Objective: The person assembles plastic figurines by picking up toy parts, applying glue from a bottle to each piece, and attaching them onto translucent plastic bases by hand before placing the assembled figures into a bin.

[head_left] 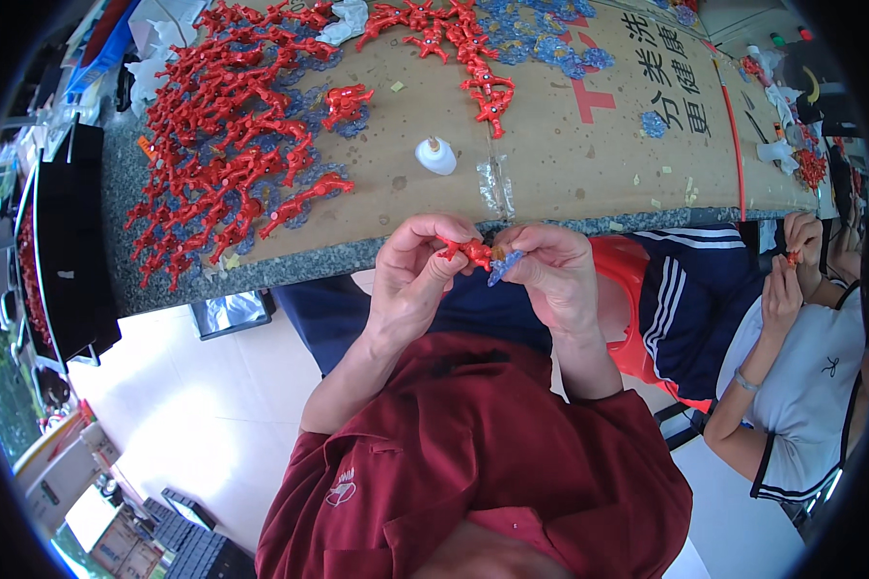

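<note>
Just off the table's near edge, my left hand (420,265) pinches a small red plastic figure (469,252) between thumb and fingers. My right hand (557,275) is closed on a translucent blue plastic piece (503,265), which touches the figure's right end. A small yellowish bit shows where the two parts meet; my fingertips partly hide the joint. Beyond my hands a small white squeeze bottle (436,156) stands on the cardboard (396,193). To the left lies a big spread of red figures (227,145), many with blue pieces under them.
Loose blue pieces (541,39) are heaped at the far side, beside a line of red figures (473,68). A red strip (730,135) crosses the table at the right. There a co-worker (792,367) sits, holding a small red part. A black tray (72,241) stands left.
</note>
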Action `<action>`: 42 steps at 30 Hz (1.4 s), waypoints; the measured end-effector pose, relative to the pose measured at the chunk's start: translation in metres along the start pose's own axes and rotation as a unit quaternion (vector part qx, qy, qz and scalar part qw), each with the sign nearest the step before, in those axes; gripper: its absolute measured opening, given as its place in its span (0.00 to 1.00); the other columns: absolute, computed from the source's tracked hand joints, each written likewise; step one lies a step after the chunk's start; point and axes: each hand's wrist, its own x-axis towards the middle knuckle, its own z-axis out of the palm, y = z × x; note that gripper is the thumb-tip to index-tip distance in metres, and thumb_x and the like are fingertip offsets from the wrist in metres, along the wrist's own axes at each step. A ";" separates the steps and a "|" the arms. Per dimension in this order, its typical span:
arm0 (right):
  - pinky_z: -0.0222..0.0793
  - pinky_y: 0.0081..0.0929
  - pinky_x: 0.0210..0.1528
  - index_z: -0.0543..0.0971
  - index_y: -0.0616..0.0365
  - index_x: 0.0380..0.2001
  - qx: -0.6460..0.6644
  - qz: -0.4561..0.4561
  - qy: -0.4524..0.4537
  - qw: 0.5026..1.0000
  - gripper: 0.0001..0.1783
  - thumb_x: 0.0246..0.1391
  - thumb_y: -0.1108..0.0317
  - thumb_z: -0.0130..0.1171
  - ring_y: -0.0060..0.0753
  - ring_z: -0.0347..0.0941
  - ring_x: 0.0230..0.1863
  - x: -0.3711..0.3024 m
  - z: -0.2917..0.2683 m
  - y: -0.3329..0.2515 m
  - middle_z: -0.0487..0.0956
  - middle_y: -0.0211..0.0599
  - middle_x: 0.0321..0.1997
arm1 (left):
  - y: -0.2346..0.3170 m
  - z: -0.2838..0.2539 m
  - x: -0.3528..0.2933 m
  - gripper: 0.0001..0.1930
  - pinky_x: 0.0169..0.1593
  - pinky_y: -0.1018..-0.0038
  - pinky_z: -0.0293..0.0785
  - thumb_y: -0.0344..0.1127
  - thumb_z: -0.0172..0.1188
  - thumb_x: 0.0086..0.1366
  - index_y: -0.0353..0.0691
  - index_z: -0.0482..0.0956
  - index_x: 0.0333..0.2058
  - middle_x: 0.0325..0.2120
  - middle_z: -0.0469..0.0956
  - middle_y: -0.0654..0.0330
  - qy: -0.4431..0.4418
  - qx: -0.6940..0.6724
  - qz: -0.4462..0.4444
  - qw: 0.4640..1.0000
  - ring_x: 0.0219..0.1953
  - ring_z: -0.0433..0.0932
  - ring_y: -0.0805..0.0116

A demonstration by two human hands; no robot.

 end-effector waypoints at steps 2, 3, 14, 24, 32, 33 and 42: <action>0.71 0.24 0.43 0.76 0.66 0.34 0.009 0.004 0.011 1.000 0.12 0.42 0.85 0.58 0.30 0.74 0.38 -0.001 0.001 0.000 0.77 0.42 0.35 | 0.000 0.000 0.000 0.08 0.24 0.90 0.62 0.29 0.56 0.59 0.39 0.71 0.38 0.35 0.72 0.61 0.000 0.009 0.006 1.000 0.28 0.69 0.82; 0.71 0.25 0.40 0.76 0.64 0.34 0.001 0.008 0.020 1.000 0.13 0.41 0.84 0.59 0.32 0.74 0.37 -0.002 0.002 0.001 0.76 0.44 0.35 | -0.001 0.000 0.000 0.08 0.24 0.90 0.62 0.28 0.56 0.59 0.39 0.71 0.38 0.35 0.71 0.61 -0.001 0.006 0.011 1.000 0.28 0.69 0.83; 0.70 0.24 0.42 0.75 0.67 0.34 -0.169 -0.104 -0.002 0.980 0.11 0.42 0.84 0.59 0.31 0.73 0.39 -0.004 0.013 0.001 0.75 0.42 0.36 | -0.003 -0.004 0.004 0.06 0.32 0.86 0.67 0.26 0.54 0.59 0.37 0.71 0.36 0.37 0.69 0.58 -0.036 -0.044 0.028 0.998 0.32 0.69 0.79; 0.67 0.24 0.36 0.77 0.63 0.30 -0.384 -0.176 0.002 0.906 0.13 0.36 0.76 0.66 0.32 0.73 0.34 -0.004 0.025 -0.007 0.77 0.37 0.31 | -0.008 -0.015 0.012 0.10 0.36 0.75 0.68 0.26 0.62 0.52 0.39 0.70 0.31 0.34 0.68 0.57 -0.134 -0.153 0.027 0.979 0.34 0.70 0.67; 0.68 0.26 0.33 0.78 0.62 0.28 -0.444 -0.221 -0.020 0.868 0.12 0.34 0.75 0.67 0.36 0.73 0.31 -0.008 0.025 -0.009 0.77 0.37 0.29 | -0.002 -0.021 0.017 0.08 0.36 0.74 0.69 0.21 0.61 0.50 0.38 0.72 0.27 0.31 0.70 0.55 -0.187 -0.067 0.029 0.980 0.34 0.71 0.68; 0.68 0.26 0.33 0.78 0.62 0.27 -0.447 -0.230 -0.032 0.864 0.12 0.34 0.75 0.67 0.36 0.73 0.31 -0.007 0.026 -0.009 0.77 0.37 0.29 | -0.002 -0.021 0.017 0.08 0.36 0.76 0.70 0.20 0.61 0.50 0.37 0.73 0.28 0.32 0.71 0.54 -0.199 -0.075 0.026 0.977 0.34 0.71 0.69; 0.68 0.27 0.34 0.78 0.62 0.27 -0.380 -0.235 -0.040 0.894 0.12 0.33 0.75 0.67 0.36 0.74 0.31 -0.007 0.013 0.001 0.77 0.37 0.27 | 0.011 -0.011 0.011 0.06 0.35 0.79 0.73 0.18 0.57 0.52 0.34 0.74 0.29 0.33 0.71 0.53 -0.177 0.048 0.055 0.982 0.32 0.73 0.72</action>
